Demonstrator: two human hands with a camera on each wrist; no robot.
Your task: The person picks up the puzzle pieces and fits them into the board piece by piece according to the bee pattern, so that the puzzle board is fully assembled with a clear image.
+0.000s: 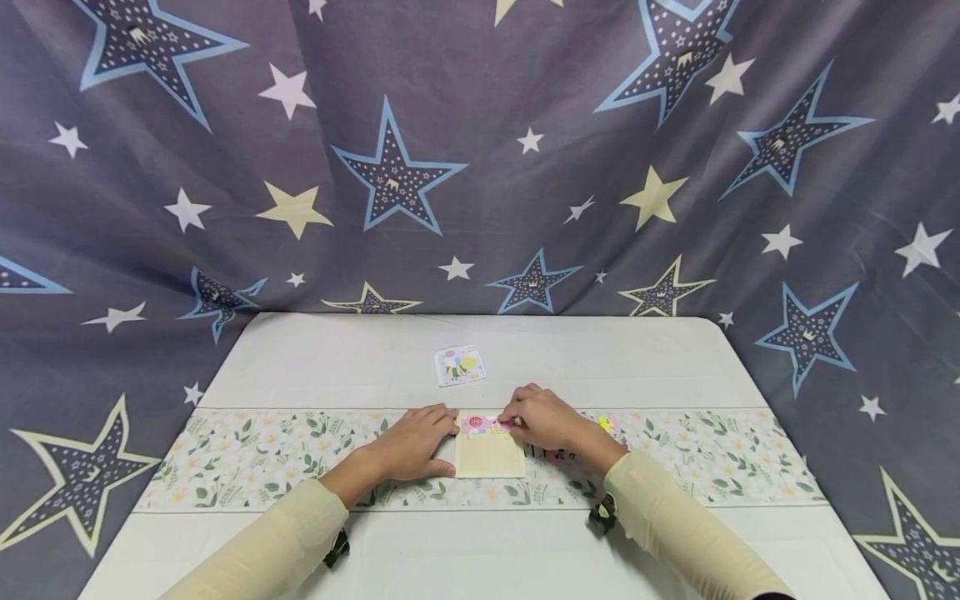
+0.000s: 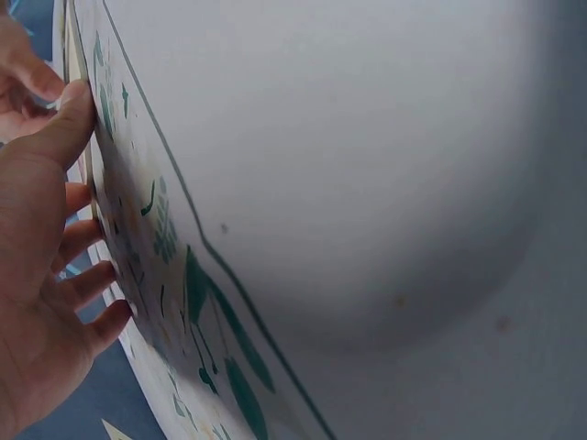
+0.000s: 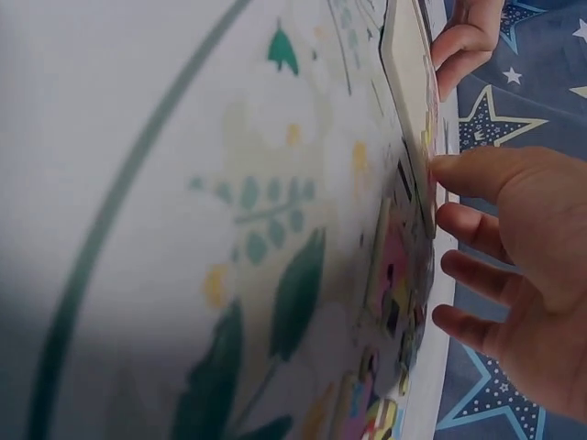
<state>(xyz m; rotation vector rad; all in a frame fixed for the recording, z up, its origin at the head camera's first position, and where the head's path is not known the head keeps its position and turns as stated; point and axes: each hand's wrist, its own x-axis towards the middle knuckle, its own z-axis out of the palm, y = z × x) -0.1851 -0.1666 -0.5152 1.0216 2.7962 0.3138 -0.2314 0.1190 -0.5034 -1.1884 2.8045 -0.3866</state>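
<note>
A pale wooden puzzle board (image 1: 490,457) lies flat on the floral strip, with pink printed puzzle pieces (image 1: 477,423) along its far side and bare wood nearer me. At the board's left edge rests my left hand (image 1: 417,443); its thumb touches near the front corner and its fingers extend along the side. My right hand (image 1: 546,419) is over the far right corner, thumb and fingertips together on a small puzzle piece, which they mostly cover. In the right wrist view, the thumb (image 3: 477,172) meets the board's edge while the other fingers are spread and slightly bent.
A square card (image 1: 461,365) printed with a bee lies beyond the board. Loose colourful pieces (image 1: 606,423) are right of the board, partly hidden by my right forearm; more show in the right wrist view (image 3: 393,266). A star-patterned curtain (image 1: 480,250) stands behind the white table (image 1: 360,358).
</note>
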